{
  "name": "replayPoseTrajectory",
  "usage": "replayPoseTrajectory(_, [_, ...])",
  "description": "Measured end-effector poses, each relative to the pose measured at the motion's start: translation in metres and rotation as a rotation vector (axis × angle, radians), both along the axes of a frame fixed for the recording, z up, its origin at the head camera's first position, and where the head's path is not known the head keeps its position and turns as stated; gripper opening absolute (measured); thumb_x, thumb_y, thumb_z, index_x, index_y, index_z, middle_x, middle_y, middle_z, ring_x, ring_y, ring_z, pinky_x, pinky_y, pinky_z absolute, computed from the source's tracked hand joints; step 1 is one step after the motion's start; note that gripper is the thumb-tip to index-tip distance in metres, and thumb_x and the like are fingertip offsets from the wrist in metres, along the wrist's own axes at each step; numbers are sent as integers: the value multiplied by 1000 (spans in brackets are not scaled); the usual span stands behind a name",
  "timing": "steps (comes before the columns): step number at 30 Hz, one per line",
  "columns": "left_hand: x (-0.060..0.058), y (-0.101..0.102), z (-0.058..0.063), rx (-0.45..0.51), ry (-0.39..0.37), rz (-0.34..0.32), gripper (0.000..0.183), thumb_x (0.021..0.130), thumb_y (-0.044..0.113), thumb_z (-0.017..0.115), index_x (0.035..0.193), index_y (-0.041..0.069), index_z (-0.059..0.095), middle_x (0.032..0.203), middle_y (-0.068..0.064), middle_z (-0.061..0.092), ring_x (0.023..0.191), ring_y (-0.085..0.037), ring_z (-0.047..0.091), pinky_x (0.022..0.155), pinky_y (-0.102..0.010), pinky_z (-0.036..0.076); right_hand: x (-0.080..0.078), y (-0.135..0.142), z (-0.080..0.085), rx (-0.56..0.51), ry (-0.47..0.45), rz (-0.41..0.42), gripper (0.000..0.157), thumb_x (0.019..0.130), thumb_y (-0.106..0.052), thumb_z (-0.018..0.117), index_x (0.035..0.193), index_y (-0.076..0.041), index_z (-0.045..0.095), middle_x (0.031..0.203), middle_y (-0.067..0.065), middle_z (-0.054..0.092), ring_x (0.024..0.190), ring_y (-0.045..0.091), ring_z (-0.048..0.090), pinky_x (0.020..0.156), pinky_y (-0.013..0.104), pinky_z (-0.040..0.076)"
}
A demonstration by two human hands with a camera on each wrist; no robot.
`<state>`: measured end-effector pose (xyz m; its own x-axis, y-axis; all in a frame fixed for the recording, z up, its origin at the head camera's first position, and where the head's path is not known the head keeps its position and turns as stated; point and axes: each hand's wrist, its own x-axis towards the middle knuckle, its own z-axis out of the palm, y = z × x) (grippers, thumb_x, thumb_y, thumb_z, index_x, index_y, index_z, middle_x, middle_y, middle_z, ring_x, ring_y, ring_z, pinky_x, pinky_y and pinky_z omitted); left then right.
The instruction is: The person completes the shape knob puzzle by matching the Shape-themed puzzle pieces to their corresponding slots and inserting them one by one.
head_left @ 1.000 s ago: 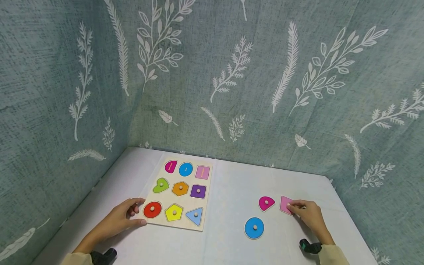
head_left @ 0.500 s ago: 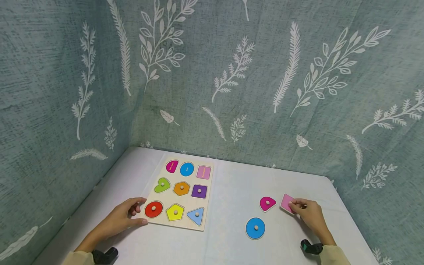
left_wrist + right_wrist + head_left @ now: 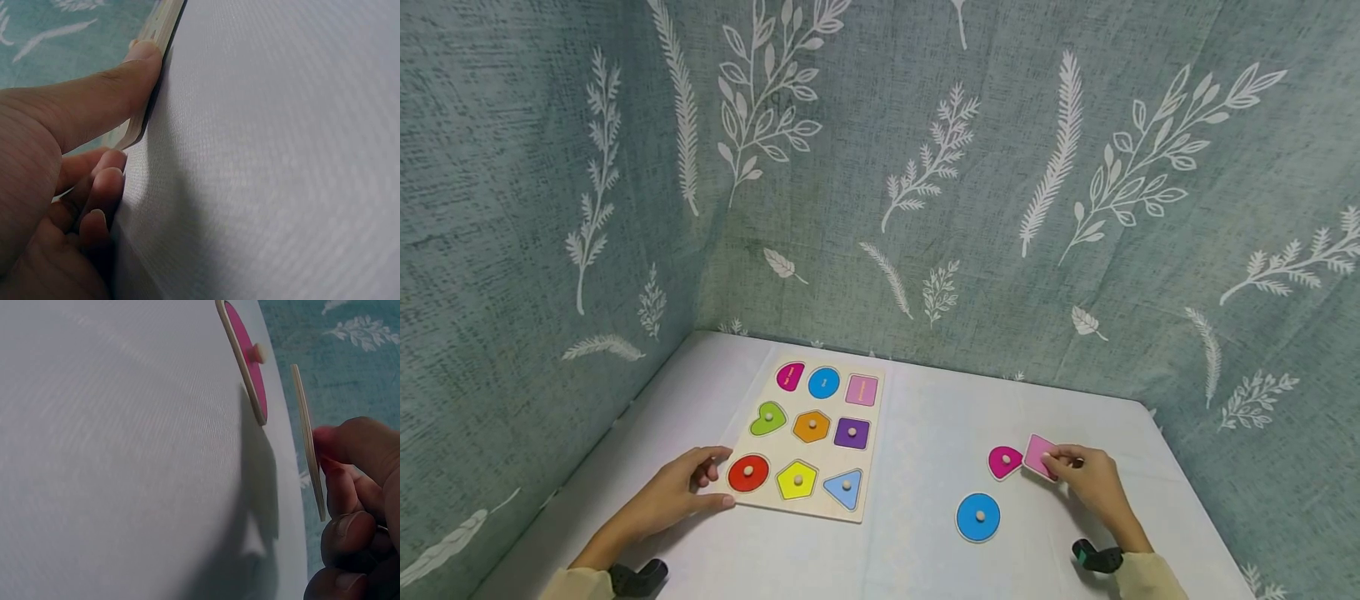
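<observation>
My right hand (image 3: 1093, 483) pinches a pink square puzzle piece (image 3: 1035, 451) by its knob, between thumb and fingertips. In the right wrist view this piece (image 3: 305, 425) is edge-on and lifted off the cloth. Just left of it lies a magenta half-round piece (image 3: 1000, 469), knob up; a blue round piece (image 3: 968, 525) rests nearer the front. My left hand (image 3: 666, 493) holds the near left corner of the wooden puzzle board (image 3: 775, 497), thumb against the near edge and fingers at the left side. The left wrist view shows the thumb (image 3: 119, 87) on the board's edge.
Knobbed pieces fill the board's two nearer rows, including a red circle (image 3: 737, 482) and a purple square (image 3: 842, 440). Its back row shows recesses in magenta, blue and pink (image 3: 855, 398). Patterned green cloth (image 3: 970, 333) hangs behind the white table and at both sides.
My right hand has lifted the pink square piece and moved it left, close to the magenta half-round. The left hand stays at the board's corner.
</observation>
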<state>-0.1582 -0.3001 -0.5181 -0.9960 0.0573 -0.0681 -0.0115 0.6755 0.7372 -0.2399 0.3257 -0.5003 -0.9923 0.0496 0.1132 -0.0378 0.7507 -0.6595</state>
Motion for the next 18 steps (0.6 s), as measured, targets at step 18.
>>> replayPoseTrajectory(18, [0,1,0,5,-6,7,86,71,32,96,138,-4,55,94,-4,50,91,-21,49,74,-25,46,-2,-16,5,11,-10,10,36,90,-32,81,109,-2,76,78,-1,65,78,19,53,59,26,43])
